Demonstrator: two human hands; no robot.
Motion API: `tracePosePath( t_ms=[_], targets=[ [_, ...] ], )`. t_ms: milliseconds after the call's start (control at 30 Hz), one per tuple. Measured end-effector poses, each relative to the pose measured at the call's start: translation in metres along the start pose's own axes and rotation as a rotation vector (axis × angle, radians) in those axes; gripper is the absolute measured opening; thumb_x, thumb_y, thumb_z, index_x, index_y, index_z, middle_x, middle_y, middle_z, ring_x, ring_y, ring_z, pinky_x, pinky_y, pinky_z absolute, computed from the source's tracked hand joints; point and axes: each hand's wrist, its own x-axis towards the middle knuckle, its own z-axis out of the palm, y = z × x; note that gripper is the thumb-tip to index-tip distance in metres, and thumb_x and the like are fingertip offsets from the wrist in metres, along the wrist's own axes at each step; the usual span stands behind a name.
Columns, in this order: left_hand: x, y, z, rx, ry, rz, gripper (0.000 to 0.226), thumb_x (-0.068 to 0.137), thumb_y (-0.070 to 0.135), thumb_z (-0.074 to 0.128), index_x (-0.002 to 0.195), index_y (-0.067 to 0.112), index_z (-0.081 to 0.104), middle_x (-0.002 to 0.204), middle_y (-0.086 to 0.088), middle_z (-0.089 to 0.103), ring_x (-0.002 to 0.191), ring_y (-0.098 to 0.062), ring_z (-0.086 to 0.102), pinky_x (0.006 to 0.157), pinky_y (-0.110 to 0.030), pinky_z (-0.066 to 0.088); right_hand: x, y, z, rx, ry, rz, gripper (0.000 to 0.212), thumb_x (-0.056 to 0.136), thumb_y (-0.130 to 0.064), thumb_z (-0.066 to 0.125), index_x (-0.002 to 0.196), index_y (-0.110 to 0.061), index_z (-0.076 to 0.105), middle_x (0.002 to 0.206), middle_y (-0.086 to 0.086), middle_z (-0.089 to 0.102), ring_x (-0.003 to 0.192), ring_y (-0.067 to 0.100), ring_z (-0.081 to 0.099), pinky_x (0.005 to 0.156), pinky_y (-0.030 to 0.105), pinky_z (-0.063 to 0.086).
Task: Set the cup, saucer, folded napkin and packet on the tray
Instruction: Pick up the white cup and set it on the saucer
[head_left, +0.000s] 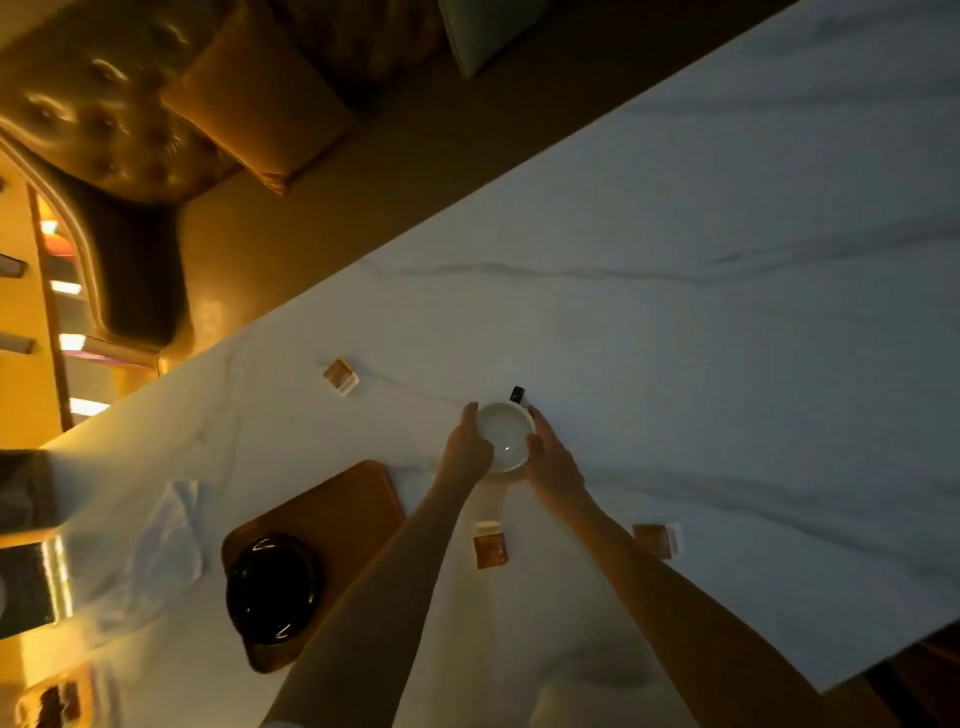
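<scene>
A white cup (504, 434) with a black handle stands on the marble table, empty inside. My left hand (466, 448) cups its left side and my right hand (551, 458) cups its right side; both touch the rim. Down and to the left lies a brown wooden tray (343, 506) carrying a black saucer (271, 587) at its near end. A white napkin (169, 530) lies crumpled left of the tray. An orange packet (489, 546) lies between my forearms, another packet (657, 539) is to the right, and a third packet (341, 375) sits farther away.
The white marble table (701, 338) runs diagonally, its far edge facing a brown tufted sofa (104, 119) with an orange cushion (260, 104). Lit shelves glow at the left edge. A dark object (31, 587) sits at the table's left corner.
</scene>
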Motion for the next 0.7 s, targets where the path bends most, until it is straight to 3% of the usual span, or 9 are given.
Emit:
tracePosePath(
  t_ms=[133, 233, 333, 467, 533, 633, 700],
  targets=[
    [0.003, -0.008, 0.002, -0.159, -0.024, -0.078, 0.058, 0.088, -0.005, 0.045, 0.143, 0.013, 0.033, 0.139, -0.019, 0.046, 0.125, -0.037, 0.047, 0.100, -0.047, 0.047, 0.006, 0.006, 0.003, -0.065, 0.007, -0.012, 0.046, 0.103, -0.034, 0.027, 0.149, -0.035, 0.025, 0.146, 0.004, 0.047, 0.127, 0.029, 0.050, 0.103, 0.046, 0.042],
    [-0.004, -0.011, 0.001, -0.264, -0.076, -0.084, 0.056, 0.089, -0.002, 0.047, 0.141, 0.014, 0.033, 0.138, -0.015, 0.044, 0.123, -0.034, 0.047, 0.092, -0.051, 0.054, 0.011, 0.002, 0.002, -0.050, 0.017, -0.014, 0.044, 0.103, -0.031, 0.030, 0.146, -0.030, 0.032, 0.142, 0.006, 0.051, 0.124, 0.029, 0.053, 0.100, 0.044, 0.045],
    [-0.013, -0.011, 0.000, -0.315, -0.105, -0.081, 0.055, 0.089, 0.000, 0.047, 0.140, 0.015, 0.033, 0.135, -0.014, 0.044, 0.120, -0.034, 0.049, 0.088, -0.051, 0.057, 0.013, 0.000, -0.006, 0.146, -0.042, 0.064, 0.040, 0.102, -0.022, 0.034, 0.142, -0.022, 0.039, 0.141, 0.012, 0.050, 0.123, 0.033, 0.051, 0.098, 0.049, 0.049],
    [-0.038, -0.013, 0.001, -0.356, -0.144, -0.133, 0.056, 0.087, -0.001, 0.045, 0.139, 0.016, 0.035, 0.128, -0.016, 0.047, 0.099, -0.029, 0.054, 0.076, -0.043, 0.057, -0.009, 0.007, -0.015, 0.485, -0.139, 0.292, 0.041, 0.100, -0.010, 0.037, 0.141, -0.008, 0.040, 0.140, 0.023, 0.045, 0.122, 0.042, 0.048, 0.081, 0.048, 0.053],
    [-0.059, -0.020, 0.003, -0.373, -0.160, -0.137, 0.056, 0.088, 0.000, 0.043, 0.141, 0.014, 0.033, 0.126, -0.016, 0.047, 0.099, -0.030, 0.056, 0.073, -0.042, 0.056, -0.031, 0.012, -0.015, 0.491, -0.143, 0.292, 0.039, 0.100, -0.011, 0.039, 0.139, -0.007, 0.042, 0.138, 0.024, 0.047, 0.119, 0.041, 0.051, 0.078, 0.046, 0.054],
    [-0.094, -0.041, 0.006, -0.459, -0.134, -0.175, 0.054, 0.089, 0.000, 0.041, 0.141, 0.014, 0.033, 0.128, -0.017, 0.047, 0.112, -0.038, 0.056, 0.080, -0.049, 0.059, -0.067, 0.018, -0.010, 0.481, -0.163, 0.244, 0.038, 0.101, -0.020, 0.044, 0.137, -0.008, 0.045, 0.135, 0.022, 0.051, 0.108, 0.033, 0.057, 0.072, 0.039, 0.056],
    [-0.119, -0.060, 0.004, -0.538, -0.126, -0.195, 0.054, 0.089, -0.002, 0.040, 0.140, 0.015, 0.035, 0.126, -0.016, 0.047, 0.108, -0.037, 0.058, 0.080, -0.051, 0.059, -0.092, 0.021, -0.003, 0.501, -0.218, 0.254, 0.040, 0.101, -0.025, 0.043, 0.138, -0.011, 0.044, 0.134, 0.020, 0.053, 0.108, 0.032, 0.058, 0.081, 0.044, 0.055]
  ],
)
